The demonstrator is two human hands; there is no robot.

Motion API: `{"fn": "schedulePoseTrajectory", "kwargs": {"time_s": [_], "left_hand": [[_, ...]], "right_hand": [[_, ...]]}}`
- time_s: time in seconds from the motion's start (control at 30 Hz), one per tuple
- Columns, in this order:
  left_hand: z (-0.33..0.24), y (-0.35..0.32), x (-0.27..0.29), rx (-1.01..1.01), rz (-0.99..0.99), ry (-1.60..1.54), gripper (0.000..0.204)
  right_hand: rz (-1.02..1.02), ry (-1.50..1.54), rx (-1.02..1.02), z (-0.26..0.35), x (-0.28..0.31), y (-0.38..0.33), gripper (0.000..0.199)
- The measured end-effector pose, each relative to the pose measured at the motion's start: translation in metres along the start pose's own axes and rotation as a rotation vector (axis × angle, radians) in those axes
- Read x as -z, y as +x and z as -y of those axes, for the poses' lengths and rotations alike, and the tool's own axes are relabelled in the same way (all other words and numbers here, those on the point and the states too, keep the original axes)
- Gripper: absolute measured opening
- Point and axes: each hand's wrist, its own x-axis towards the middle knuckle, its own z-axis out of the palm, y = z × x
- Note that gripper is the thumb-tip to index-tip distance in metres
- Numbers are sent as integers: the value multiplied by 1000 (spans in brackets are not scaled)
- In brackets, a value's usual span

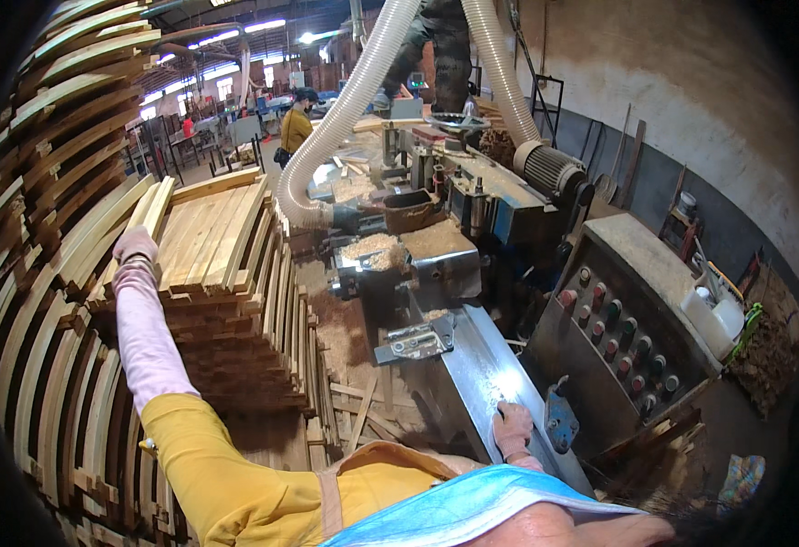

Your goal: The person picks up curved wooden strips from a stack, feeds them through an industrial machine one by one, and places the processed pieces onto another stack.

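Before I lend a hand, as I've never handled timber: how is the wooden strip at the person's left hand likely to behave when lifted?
The wooden strip by the left hand looks slender and squared, so it is probably stiff. Its flat faces suggest sliding rather than rolling. With the hand at its near end, the far end may dip.

The fisheye view looked down and forward from head height, close above the sleeve (201,460) and metal table (482,351), reaching past the machine (509,202) to distant ceiling lights (264,26).
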Motion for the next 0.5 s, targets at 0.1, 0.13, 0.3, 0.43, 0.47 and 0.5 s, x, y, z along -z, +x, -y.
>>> {"fn": "schedulePoseTrajectory", "kwargs": {"time_s": [0.1,0.13,0.3,0.43,0.47,0.5], "left_hand": [[31,-21,27,-107,47,-306,49],[31,-27,28,-156,-20,-403,50],[-26,-147,26,-424,0,-1641,42],[-113,-281,22,-364,435,-1486,37],[-133,-322,21,-331,581,-1386,43],[-153,-364,19,-308,725,-1272,49]], "right_hand": [[-42,59,-41,19,3,5,37],[-60,212,16,25,0,15,43],[76,849,478,190,69,49,60],[-129,673,876,277,139,39,85],[-256,577,873,278,141,33,86],[-387,475,865,278,141,30,87]]}}
